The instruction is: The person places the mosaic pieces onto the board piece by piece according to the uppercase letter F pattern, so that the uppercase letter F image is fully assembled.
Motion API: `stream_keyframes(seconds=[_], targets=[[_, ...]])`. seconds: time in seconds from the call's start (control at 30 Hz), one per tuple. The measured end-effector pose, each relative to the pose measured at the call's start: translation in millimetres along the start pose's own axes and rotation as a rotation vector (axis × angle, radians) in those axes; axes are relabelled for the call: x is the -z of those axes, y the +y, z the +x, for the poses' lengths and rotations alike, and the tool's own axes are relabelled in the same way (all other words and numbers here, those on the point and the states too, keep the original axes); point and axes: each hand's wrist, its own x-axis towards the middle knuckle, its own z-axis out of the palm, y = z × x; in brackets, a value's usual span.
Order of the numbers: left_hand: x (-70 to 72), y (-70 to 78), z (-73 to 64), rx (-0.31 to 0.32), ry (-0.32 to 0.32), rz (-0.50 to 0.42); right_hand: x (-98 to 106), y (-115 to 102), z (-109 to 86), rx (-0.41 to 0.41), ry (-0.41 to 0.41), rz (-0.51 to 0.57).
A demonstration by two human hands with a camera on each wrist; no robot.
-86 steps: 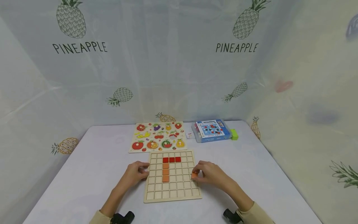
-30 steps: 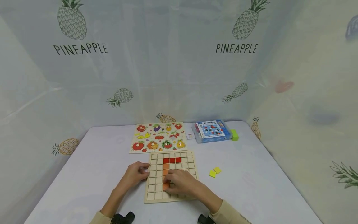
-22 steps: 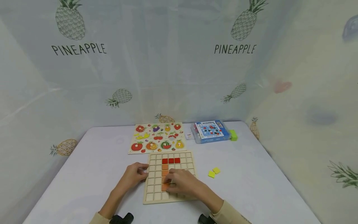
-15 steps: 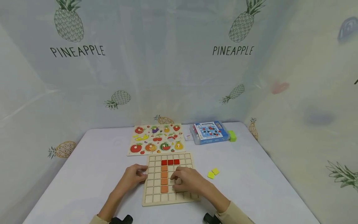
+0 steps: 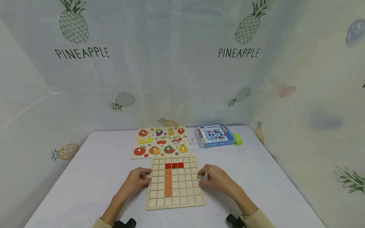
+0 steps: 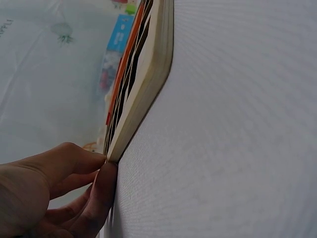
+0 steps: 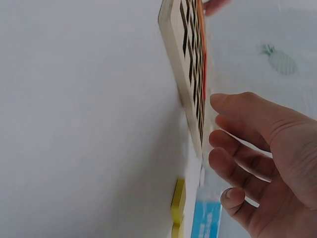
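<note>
A square wooden grid board [image 5: 189, 191] lies flat on the table. In its cells sit three red tiles [image 5: 174, 165] in a row near the far edge, and several orange tiles [image 5: 168, 185] in a column below the leftmost red one. My left hand [image 5: 135, 181] pinches the board's left edge between thumb and finger, as the left wrist view shows. Just off the right edge, my right hand [image 5: 218, 180] hovers with loosely bent fingers and holds nothing. Two yellow tiles [image 7: 178, 201] lie on the table below it in the right wrist view; the hand hides them in the head view.
Behind the grid board lies a fruit puzzle board [image 5: 161, 142]. A blue plastic box [image 5: 215, 136] stands at the back right, with a lime-green block [image 5: 238, 139] beside it and a small white card [image 5: 193, 140] on its left. A pineapple-print curtain [image 5: 165, 69] rises behind the table.
My right hand has placed an orange tile at the bottom of the column, let go, and moved right, off the board. My left hand has stayed at the left edge.
</note>
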Motion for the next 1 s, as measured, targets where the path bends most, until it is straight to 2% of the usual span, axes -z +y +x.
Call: stream_keyframes(seconds=[0.33, 0.5, 0.7, 1.0], targets=[[-2.2, 1.5, -0.2, 0.018, 0.008, -0.014, 16.2, 37.8, -21.7, -0.061, 0.076, -0.032], [-2.3, 1.2, 0.1, 0.02, 0.01, -0.008, 21.6, 53.1, -30.4, -0.128, 0.087, -0.029], [-1.8, -0.6, -0.3, 0.017, -0.002, -0.021, 23.6, 62.5, -36.1, -0.186, 0.078, -0.03], [-3.2, -1.3, 0.2, 0.025, 0.004, -0.015, 20.9, 66.3, -34.6, -0.191, 0.07, -0.049]])
